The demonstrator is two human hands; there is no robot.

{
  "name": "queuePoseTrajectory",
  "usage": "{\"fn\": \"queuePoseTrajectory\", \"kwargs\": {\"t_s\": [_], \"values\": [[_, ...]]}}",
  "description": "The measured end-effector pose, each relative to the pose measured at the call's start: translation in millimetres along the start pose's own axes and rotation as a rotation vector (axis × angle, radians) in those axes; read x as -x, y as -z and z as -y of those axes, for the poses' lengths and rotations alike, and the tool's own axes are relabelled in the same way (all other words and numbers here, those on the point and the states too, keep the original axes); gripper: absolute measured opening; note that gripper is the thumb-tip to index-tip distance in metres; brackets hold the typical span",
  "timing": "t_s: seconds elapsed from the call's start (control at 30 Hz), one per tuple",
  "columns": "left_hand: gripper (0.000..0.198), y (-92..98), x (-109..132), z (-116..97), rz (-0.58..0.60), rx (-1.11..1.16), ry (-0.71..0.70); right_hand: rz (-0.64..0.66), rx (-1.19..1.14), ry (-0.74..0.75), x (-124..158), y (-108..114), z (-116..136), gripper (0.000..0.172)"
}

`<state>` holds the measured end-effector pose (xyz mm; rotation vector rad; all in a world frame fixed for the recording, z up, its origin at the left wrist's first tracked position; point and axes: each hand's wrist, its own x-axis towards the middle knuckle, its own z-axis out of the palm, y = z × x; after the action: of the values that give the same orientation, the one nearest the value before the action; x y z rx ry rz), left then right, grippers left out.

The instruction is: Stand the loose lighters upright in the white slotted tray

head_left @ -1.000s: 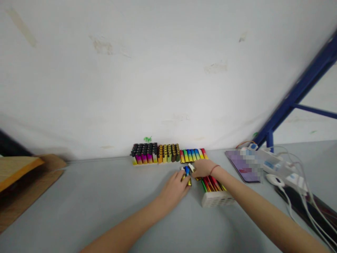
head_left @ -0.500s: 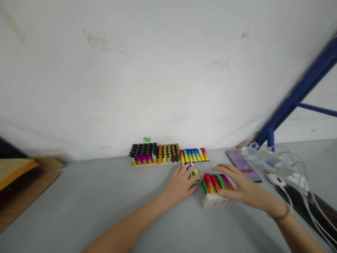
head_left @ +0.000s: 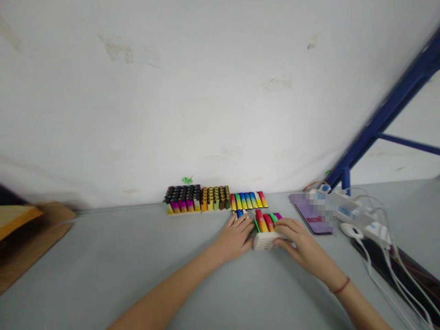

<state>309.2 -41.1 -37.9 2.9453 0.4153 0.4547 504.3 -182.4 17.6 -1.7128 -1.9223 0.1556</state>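
A white perforated tray (head_left: 265, 241) holds upright lighters in red, green, yellow and purple (head_left: 264, 222). My right hand (head_left: 298, 239) grips its right end, thumb at the front and fingers over the lighters at that end. Just left of the tray, my left hand (head_left: 236, 237) lies with fingers stretched over a few blue, white and yellow lighters (head_left: 239, 213), mostly hidden beneath it. Its thumb reaches close to the tray's left end; whether they touch I cannot tell. Behind, a row of colourful lighters (head_left: 248, 200) lies flat side by side.
Along the wall stand black-topped lighters (head_left: 183, 200) and gold-topped lighters (head_left: 215, 199) in trays. To the right are a phone (head_left: 314, 217), a white power strip (head_left: 354, 208) with cables, and a blue metal frame (head_left: 364, 149). An open cardboard box (head_left: 37, 233) sits far left.
My right hand has closed on the tray's right end, and the tray now sits farther back, closer to my left hand. My left hand's fingers have drawn in over the flat lighters.
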Motion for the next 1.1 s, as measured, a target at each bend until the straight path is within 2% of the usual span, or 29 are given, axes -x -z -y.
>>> {"fn": "queuePoseTrajectory", "kwargs": {"t_s": [0.2,0.33,0.5,0.63,0.77,0.93,1.1], "values": [[0.034,2.6,0,-3,-0.022,0.086,0.046,-0.001,-0.110,-0.022,-7,1,1,0.028],[0.030,4.0,0,-4,-0.036,0.147,0.067,0.025,-0.090,-0.032,-8,3,5,0.030],[0.042,2.5,0,-2,-0.047,0.166,0.076,0.037,-0.043,-0.002,-13,1,15,0.026],[0.055,2.1,1,-1,-0.061,0.132,0.046,-0.025,-0.009,-0.032,-16,-4,18,0.025],[0.050,3.8,1,-1,-0.066,0.075,0.026,-0.101,-0.007,-0.067,-18,-7,18,0.027],[0.045,5.1,0,-3,-0.075,0.037,0.010,-0.220,0.042,-0.211,-21,-9,19,0.044],[0.041,2.7,1,-3,-0.079,0.015,-0.009,-0.202,0.013,-0.277,-19,-14,16,0.045]]}}
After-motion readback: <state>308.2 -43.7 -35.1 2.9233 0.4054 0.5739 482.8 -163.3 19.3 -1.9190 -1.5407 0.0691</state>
